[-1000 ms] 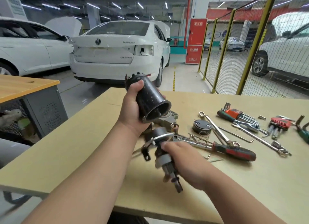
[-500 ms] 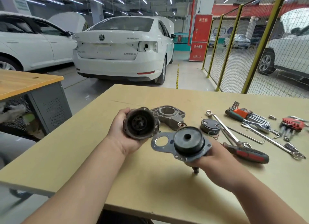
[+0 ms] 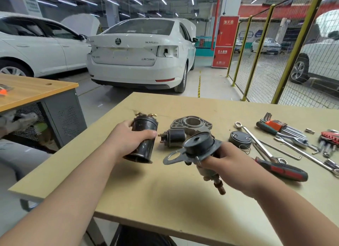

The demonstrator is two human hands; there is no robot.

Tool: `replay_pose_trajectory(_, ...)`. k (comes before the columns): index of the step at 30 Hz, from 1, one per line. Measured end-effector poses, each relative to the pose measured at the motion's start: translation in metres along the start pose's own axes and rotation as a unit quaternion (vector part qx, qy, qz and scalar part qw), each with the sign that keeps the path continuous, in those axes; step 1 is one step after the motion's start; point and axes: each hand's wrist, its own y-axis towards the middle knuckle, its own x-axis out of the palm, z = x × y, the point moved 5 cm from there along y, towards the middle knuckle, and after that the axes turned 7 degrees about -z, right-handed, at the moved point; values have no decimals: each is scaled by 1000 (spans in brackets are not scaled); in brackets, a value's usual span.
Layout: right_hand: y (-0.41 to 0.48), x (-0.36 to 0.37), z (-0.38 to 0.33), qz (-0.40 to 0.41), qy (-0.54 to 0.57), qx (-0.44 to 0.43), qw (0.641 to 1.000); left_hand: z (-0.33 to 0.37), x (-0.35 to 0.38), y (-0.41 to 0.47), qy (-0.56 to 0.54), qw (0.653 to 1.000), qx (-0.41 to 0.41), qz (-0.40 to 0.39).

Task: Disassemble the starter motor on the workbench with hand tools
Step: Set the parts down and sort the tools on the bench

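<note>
Our left hand (image 3: 126, 141) grips the black housing (image 3: 145, 135); open end faces down, interior hidden. Our right hand (image 3: 231, 163) grips the plate assembly (image 3: 199, 144), fingers (image 3: 211, 160) covering its shaft's middle.

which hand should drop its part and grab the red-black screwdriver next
Probably the right hand: the screwdriver lies just beside it, while the left hand, gripping the black housing, sits farther off, beyond the plate assembly the right holds.

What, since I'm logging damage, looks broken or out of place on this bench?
Nothing stands out: left hand grips the black housing, right hand holds the shaft assembly; tools lie flat on the workbench.
</note>
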Motion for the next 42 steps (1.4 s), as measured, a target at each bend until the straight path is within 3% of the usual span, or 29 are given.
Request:
replay_pose_trajectory(3, 13, 8, 9, 1, 108, 78, 991, -4, 0, 1, 85, 996, 2, -16)
replay_pose_trajectory(8, 39, 28, 30, 55, 196, 164, 965, -13, 9, 8, 104, 993, -48, -19)
replay_pose_trajectory(11, 48, 27, 36, 94, 207, 170, 959, -13, 3, 13, 119, 991, -64, 19)
replay_pose_trajectory(14, 50, 24, 43, 123, 163, 161, 965, -16, 6, 14, 55, 996, -66, 34)
replay_pose_trajectory(16, 48, 20, 44, 139, 111, 157, 971, -9, 8, 11, 81, 994, 1, 69)
replay_pose_trajectory(18, 46, 14, 40, 155, 32, 150, 976, 13, 15, -1, 184, 969, 148, 77)
replay_pose_trajectory(20, 44, 6, 31, 165, -12, 119, 979, 33, 36, -14, 271, 930, 247, -25)
replay_pose_trajectory(22, 40, -1, 18, 171, -39, 85, 981, 40, 55, -20, 295, 911, 249, -142)
replay_pose_trajectory(25, 33, -10, -1, 151, -44, 38, 987, 50, 68, -21, 188, 927, 249, -209)
replay_pose_trajectory(32, 15, -32, -13, 98, -43, -16, 994, 59, 70, -22, -7, 940, 290, -181)
replay_pose_trajectory(37, 2, -38, -6, 83, 6, -29, 996, 64, 71, -21, -53, 951, 256, -166)
replay_pose_trajectory(42, -11, -41, 5, 164, -60, -16, 985, 65, 74, -15, -18, 962, 213, -168)
